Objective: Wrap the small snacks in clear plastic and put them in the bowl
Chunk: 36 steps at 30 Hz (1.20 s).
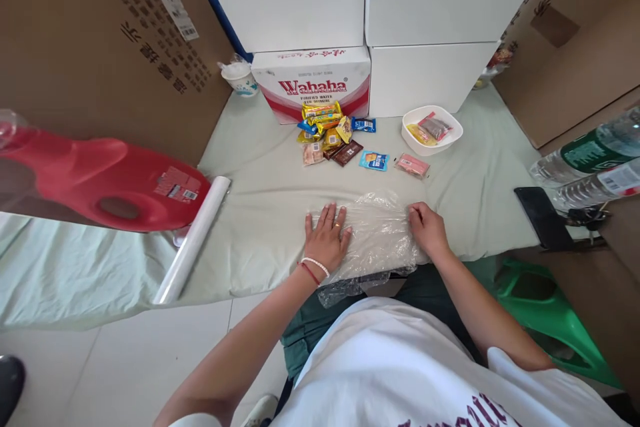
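A crinkled sheet of clear plastic wrap (379, 233) lies on the cloth-covered table in front of me, its near part hanging over the edge. Flat on its left side rests my left hand (327, 233), fingers spread. At the opposite side my right hand (427, 227) has its fingers curled and pinched on the wrap's edge. Beyond the wrap sit a pink packet (412, 165), a blue snack packet (374, 161) and a dark brown packet (347, 153). A heap of yellow-wrapped snacks (325, 119) lies behind them.
A white bowl (407, 139) holds small packets. Behind stands a Wahaha carton (310, 83). At left are a plastic wrap roll (193, 240), a red jug (120, 180) and a paper cup (241, 78). To the right are bottles (575, 163), a phone (543, 217) and a green stool (555, 320).
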### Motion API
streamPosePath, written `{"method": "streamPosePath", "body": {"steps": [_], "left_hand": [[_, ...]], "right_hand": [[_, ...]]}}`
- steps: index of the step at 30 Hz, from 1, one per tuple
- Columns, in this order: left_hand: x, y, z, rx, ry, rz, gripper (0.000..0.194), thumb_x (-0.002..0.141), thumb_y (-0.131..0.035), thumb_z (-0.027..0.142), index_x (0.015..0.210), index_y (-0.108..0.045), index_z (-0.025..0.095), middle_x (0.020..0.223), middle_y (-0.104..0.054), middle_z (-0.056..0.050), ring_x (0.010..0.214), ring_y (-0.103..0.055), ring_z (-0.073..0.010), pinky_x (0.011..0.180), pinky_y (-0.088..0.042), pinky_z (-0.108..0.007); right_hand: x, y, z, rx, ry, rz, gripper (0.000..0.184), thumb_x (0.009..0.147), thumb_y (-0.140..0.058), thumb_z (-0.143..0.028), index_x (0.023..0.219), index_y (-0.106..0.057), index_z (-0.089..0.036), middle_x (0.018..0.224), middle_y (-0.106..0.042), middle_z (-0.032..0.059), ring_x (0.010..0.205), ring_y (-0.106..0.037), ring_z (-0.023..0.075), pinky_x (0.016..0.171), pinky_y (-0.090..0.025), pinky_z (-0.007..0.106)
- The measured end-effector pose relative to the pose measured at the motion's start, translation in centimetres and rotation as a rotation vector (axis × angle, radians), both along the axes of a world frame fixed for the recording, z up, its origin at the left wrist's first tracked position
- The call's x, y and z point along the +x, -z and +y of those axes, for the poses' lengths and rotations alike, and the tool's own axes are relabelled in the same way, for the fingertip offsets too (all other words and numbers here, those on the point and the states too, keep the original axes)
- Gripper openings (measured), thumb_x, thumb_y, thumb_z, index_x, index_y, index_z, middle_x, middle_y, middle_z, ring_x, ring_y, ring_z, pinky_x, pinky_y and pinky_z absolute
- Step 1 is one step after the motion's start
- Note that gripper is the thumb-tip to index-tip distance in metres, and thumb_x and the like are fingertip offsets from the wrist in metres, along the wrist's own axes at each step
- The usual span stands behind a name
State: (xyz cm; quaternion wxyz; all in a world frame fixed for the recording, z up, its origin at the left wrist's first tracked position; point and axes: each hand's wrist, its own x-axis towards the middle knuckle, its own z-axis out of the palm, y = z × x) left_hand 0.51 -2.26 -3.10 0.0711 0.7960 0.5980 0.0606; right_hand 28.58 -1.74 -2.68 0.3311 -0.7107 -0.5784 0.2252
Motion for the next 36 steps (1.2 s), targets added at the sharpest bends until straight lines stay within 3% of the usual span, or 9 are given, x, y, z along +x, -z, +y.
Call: {"method": "streamPosePath", "body": {"steps": [3,6,9,12,16,21,25,31,36], "left_hand": [[-0.5,-0.1,0.0,-0.004,0.025,0.055,0.059,0.107,-0.029,0.048,0.162,-0.035,0.027,0.173,-0.023,-0.008,0.16,-0.024,-0.0301,0.125,-0.012,-0.07],[-0.4,-0.3,0.0,0.011,0.039,0.063,0.059,0.107,-0.029,0.047,0.162,-0.035,0.029,0.173,-0.024,-0.008,0.16,-0.024,-0.0307,0.126,-0.013,-0.07],[-0.3,-0.2,-0.1,0.034,0.044,0.067,0.059,0.107,-0.03,0.047,0.163,-0.034,0.028,0.173,-0.024,-0.009,0.16,-0.025,-0.0316,0.126,-0.014,-0.07],[-0.5,0.2,-0.3,0.083,0.033,0.06,0.061,0.107,-0.031,0.047,0.164,-0.03,0.025,0.174,-0.02,-0.011,0.16,-0.024,-0.0319,0.126,-0.016,-0.069],[-1.3,0.4,-0.6,0.159,0.024,0.028,0.063,0.107,-0.033,0.045,0.164,-0.03,0.019,0.172,-0.024,-0.015,0.161,-0.023,-0.031,0.128,-0.013,-0.064],[-3.3,0.1,-0.1,0.084,0.139,0.033,0.059,0.108,-0.029,0.045,0.162,-0.037,0.023,0.168,-0.037,-0.012,0.157,-0.033,-0.0261,0.13,-0.007,-0.061],[-4.4,0.0,0.7,0.062,0.084,0.079,0.064,0.107,-0.029,0.05,0.163,-0.033,0.021,0.169,-0.031,-0.014,0.158,-0.031,-0.0294,0.127,-0.009,-0.068],[-4.2,-0.2,1.0,0.025,0.035,0.107,0.068,0.105,-0.032,0.054,0.164,-0.03,0.02,0.171,-0.025,-0.014,0.16,-0.022,-0.0337,0.123,-0.009,-0.075],[-4.2,-0.5,0.9,-0.013,0.04,0.123,0.07,0.105,-0.03,0.054,0.164,-0.027,0.018,0.172,-0.021,-0.013,0.16,-0.022,-0.0324,0.124,-0.008,-0.075]], "right_hand": [[-0.4,-2.3,1.6,0.116,-0.053,-0.203,0.031,0.102,-0.042,-0.033,0.105,-0.07,-0.02,0.101,-0.07,0.0119,0.095,-0.063,0.0278,0.083,-0.048,0.038],[-3.4,-4.3,4.9,0.202,-0.397,-0.337,0.03,0.102,-0.046,-0.027,0.118,-0.071,-0.019,0.117,-0.068,0.0141,0.113,-0.057,0.029,0.096,-0.046,0.04],[-7.1,-4.8,8.2,0.104,-0.791,-0.466,0.034,0.096,-0.062,-0.027,0.129,-0.068,-0.019,0.124,-0.068,0.0149,0.122,-0.052,0.0313,0.101,-0.042,0.041],[-9.0,-4.2,10.3,-0.086,-0.902,-0.532,0.035,0.091,-0.071,-0.03,0.123,-0.071,-0.018,0.106,-0.072,0.0142,0.113,-0.057,0.0306,0.093,-0.042,0.037],[-7.8,-4.0,11.8,-0.285,-0.914,-0.317,0.014,0.089,-0.069,-0.031,0.093,-0.073,-0.018,0.082,-0.069,0.0032,0.082,-0.059,0.0184,0.074,-0.038,0.027],[-4.7,-4.2,12.8,-0.419,-0.847,0.05,0.044,0.077,-0.07,-0.062,0.075,-0.063,-0.018,0.065,-0.052,-0.0054,0.064,-0.044,0.0117,0.063,-0.032,0.025],[-3.2,-3.8,13.9,-0.459,-0.661,0.124,0.046,0.072,-0.071,-0.064,0.076,-0.064,-0.019,0.064,-0.052,-0.0043,0.061,-0.043,0.0119,0.059,-0.033,0.025],[-5.5,-4.7,20.5,-0.164,-0.228,-0.192,0.034,0.094,-0.054,-0.047,0.1,-0.071,-0.018,0.089,-0.071,0.0073,0.081,-0.063,0.0215,0.075,-0.047,0.031],[-12.2,-5.0,26.9,0.033,-0.17,-0.295,0.073,0.095,-0.057,-0.056,0.155,-0.045,-0.016,0.146,-0.052,0.0215,0.124,-0.059,0.0342,0.102,-0.048,0.043]]}}
